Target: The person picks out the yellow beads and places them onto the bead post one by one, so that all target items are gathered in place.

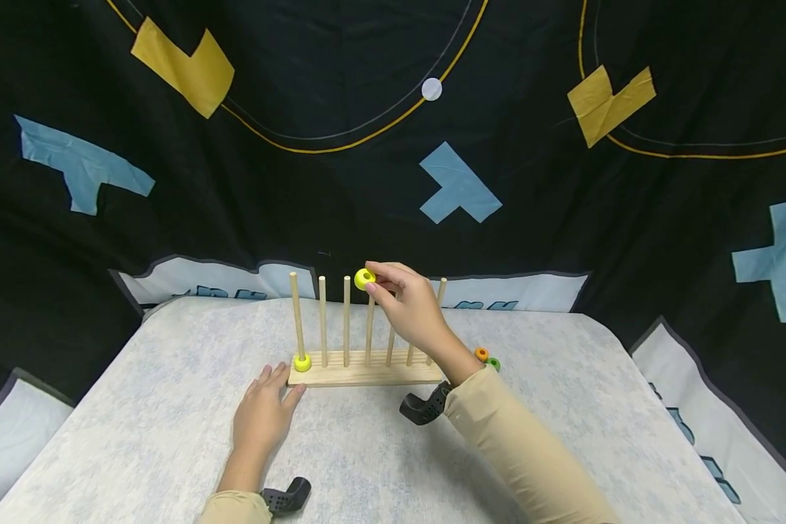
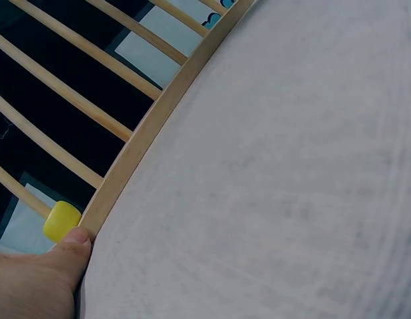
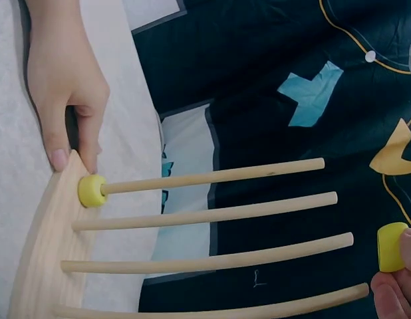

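Observation:
My right hand (image 1: 409, 302) pinches a yellow bead (image 1: 364, 279) between thumb and fingertips, with its hole showing. It is raised to the level of the peg tops, over the middle of a wooden peg rack (image 1: 367, 375). In the right wrist view this bead (image 3: 392, 247) is beside the free ends of the pegs. Another yellow bead (image 1: 302, 362) sits at the bottom of the leftmost peg. My left hand (image 1: 262, 415) holds the rack's left end, thumb at the front edge and fingers at the far side. Its thumb (image 2: 76, 246) shows close to the threaded bead.
An orange bead (image 1: 481, 354) and a green bead (image 1: 493, 364) lie on the table right of the rack, partly behind my right forearm. Several bare upright pegs (image 1: 323, 320) stand along the base. A black curtain (image 1: 340, 211) hangs behind the pale table (image 1: 190, 364).

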`<action>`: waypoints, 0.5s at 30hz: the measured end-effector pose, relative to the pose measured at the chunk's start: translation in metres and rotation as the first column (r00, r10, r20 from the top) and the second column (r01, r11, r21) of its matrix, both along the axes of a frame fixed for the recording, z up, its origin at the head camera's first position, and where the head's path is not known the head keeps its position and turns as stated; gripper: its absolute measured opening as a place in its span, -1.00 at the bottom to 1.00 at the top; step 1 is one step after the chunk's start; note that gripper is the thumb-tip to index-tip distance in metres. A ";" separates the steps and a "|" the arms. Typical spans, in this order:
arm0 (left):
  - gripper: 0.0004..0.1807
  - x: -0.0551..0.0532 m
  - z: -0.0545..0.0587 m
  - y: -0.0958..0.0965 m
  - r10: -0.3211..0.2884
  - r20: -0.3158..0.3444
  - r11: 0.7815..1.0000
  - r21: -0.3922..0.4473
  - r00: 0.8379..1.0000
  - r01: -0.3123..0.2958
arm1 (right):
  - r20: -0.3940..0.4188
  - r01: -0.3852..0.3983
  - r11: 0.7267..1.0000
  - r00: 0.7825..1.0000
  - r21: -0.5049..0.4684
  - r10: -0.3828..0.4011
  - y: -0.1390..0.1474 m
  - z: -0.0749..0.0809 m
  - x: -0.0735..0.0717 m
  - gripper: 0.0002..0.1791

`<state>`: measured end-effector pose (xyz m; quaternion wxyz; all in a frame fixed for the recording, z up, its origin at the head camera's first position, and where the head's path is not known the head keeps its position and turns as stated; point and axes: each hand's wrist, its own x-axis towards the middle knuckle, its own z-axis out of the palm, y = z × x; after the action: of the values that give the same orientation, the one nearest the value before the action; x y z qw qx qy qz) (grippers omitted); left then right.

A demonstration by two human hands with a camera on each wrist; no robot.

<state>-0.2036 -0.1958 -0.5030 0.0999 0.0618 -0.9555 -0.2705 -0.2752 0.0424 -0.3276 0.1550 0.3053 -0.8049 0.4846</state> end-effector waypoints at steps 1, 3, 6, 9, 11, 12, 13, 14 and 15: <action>-0.33 0.000 0.000 0.000 -0.001 0.001 1.000 0.000 1.000 0.001 | -0.004 0.002 1.000 1.000 0.002 -0.002 -0.002 0.002 -0.002 -0.59; -0.33 0.000 0.000 0.000 -0.001 0.002 1.000 0.000 1.000 0.001 | -0.014 0.000 1.000 1.000 0.009 0.000 -0.005 0.005 -0.005 -0.59; -0.33 -0.001 0.000 0.000 0.000 -0.001 1.000 -0.002 1.000 0.000 | -0.019 -0.007 1.000 1.000 0.028 0.007 -0.012 0.010 -0.011 -0.59; -0.32 -0.001 -0.001 0.000 0.005 -0.001 1.000 -0.001 1.000 -0.005 | -0.014 -0.014 0.998 1.000 0.054 0.014 -0.020 0.014 -0.015 -0.59; -0.33 -0.001 -0.001 -0.001 0.007 -0.001 1.000 0.000 1.000 -0.007 | -0.002 -0.018 0.997 1.000 0.074 0.018 -0.026 0.017 -0.017 -0.58; -0.32 -0.001 -0.001 -0.001 0.008 0.001 1.000 0.000 1.000 -0.008 | 0.008 -0.021 0.996 1.000 0.081 0.020 -0.029 0.018 -0.019 -0.58; -0.32 -0.001 -0.001 -0.001 0.008 0.003 1.000 0.001 1.000 -0.008 | 0.020 -0.025 0.996 1.000 0.090 0.023 -0.032 0.019 -0.020 -0.58; -0.32 -0.001 -0.001 -0.001 0.008 0.006 1.000 0.003 1.000 -0.008 | 0.029 -0.030 0.995 0.999 0.098 0.028 -0.035 0.020 -0.021 -0.57; -0.32 -0.001 -0.001 -0.001 0.007 0.007 1.000 0.004 1.000 -0.008 | 0.041 -0.036 0.994 0.999 0.107 0.032 -0.039 0.021 -0.023 -0.57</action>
<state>-0.2047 -0.1970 -0.5043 0.0973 0.0665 -0.9551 -0.2717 -0.2977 0.0038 -0.3063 0.1145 0.3172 -0.8274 0.4490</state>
